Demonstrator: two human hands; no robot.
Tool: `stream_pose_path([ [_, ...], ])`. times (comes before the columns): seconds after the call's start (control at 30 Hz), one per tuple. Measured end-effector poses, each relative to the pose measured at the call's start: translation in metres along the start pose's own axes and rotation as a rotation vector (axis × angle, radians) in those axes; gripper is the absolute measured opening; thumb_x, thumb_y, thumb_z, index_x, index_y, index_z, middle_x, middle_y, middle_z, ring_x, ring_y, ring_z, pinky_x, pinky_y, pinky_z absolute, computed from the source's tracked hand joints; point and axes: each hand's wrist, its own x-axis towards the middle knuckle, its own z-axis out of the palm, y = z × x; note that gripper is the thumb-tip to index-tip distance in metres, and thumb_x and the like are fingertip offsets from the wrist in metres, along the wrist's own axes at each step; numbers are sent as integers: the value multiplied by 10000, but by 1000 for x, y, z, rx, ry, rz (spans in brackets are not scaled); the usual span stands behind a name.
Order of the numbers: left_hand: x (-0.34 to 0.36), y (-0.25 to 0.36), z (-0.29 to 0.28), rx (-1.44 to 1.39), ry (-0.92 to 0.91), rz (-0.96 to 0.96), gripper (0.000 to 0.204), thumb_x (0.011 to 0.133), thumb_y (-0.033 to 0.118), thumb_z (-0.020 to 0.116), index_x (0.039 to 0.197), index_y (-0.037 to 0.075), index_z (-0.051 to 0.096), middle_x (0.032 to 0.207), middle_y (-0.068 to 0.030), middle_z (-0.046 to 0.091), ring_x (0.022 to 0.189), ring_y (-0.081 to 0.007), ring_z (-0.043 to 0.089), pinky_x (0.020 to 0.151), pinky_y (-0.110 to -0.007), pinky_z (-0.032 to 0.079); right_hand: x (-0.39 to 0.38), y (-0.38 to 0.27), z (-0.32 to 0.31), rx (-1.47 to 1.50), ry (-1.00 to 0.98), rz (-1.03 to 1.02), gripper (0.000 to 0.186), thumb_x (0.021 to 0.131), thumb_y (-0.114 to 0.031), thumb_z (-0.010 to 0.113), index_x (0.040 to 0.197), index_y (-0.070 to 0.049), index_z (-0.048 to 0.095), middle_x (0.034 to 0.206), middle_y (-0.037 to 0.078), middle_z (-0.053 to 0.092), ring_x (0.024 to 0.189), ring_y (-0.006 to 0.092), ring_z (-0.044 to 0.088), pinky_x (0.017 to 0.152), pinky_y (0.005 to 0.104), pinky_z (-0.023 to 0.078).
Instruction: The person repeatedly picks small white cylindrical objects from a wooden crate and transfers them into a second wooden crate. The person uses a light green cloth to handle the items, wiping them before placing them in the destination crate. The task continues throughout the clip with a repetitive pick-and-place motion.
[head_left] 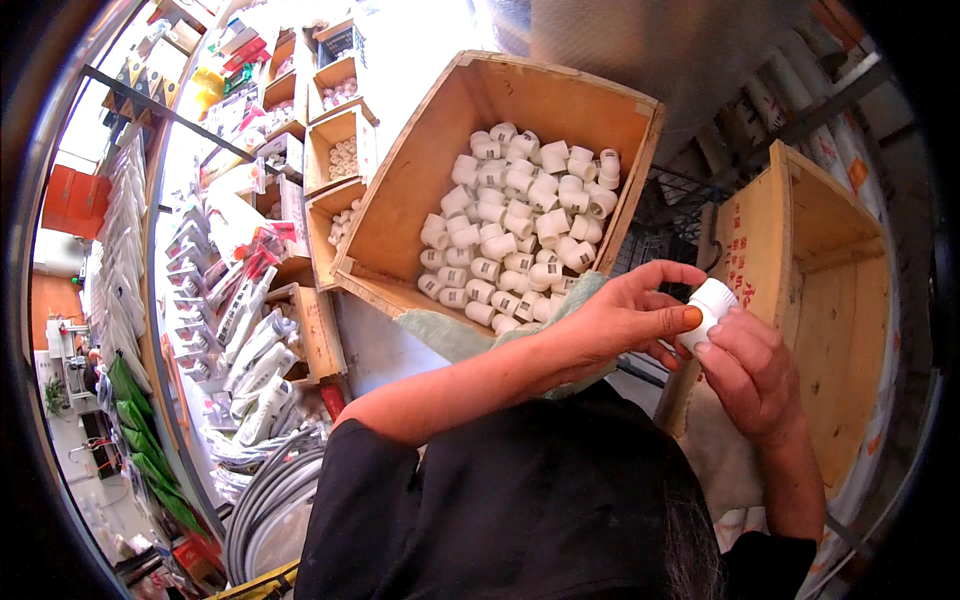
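A white plastic pipe elbow [709, 308] is held up in front of me, to the right of a large wooden box [400, 180]. My right hand [748, 372] grips the elbow from below and the right, fingertips against its side. The thumb of my left hand [645, 315] presses the elbow from the left; its tip looks orange. The other left fingers curl behind, partly hidden. Inside the box lies a heap of similar white pipe elbows [520, 200]. A pale green cloth [450, 335] hangs over the box's near edge, partly under my left forearm.
Another wooden box [840, 300] stands tilted at the right, its visible inside bare. Small wooden bins [335, 150] with white fittings line the left. Beyond them are bagged goods [245, 310] and a coil of grey hose [265, 510]. A dark metal rack [680, 205] shows between the boxes.
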Motion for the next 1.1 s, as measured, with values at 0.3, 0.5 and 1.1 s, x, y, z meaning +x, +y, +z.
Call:
stream_pose_path([
  [0.3,13,2,-19,10,105,62,444,922,137,659,1314,27,482,1165,-114,633,997,-193,651,778,-325,582,12,3,-13,-66,60,42,352,812,-56,707,1148,-72,601,1210,109,594,1097,290,608,944,441,520],
  [0.5,7,35,-102,353,492,69,490,880,170,706,1307,31,510,1146,-124,637,1007,-226,646,844,-382,561,-1,17,-37,-143,161,210,388,795,-22,724,1157,-56,590,1195,130,626,1043,308,633,893,393,526],
  [1.1,-3,-52,-268,1417,806,-100,480,711,143,804,1144,31,629,973,-161,671,887,-286,663,783,-370,536,2,23,-32,-119,120,113,404,774,37,734,1142,-32,582,1064,143,678,904,286,685,726,375,561],
])
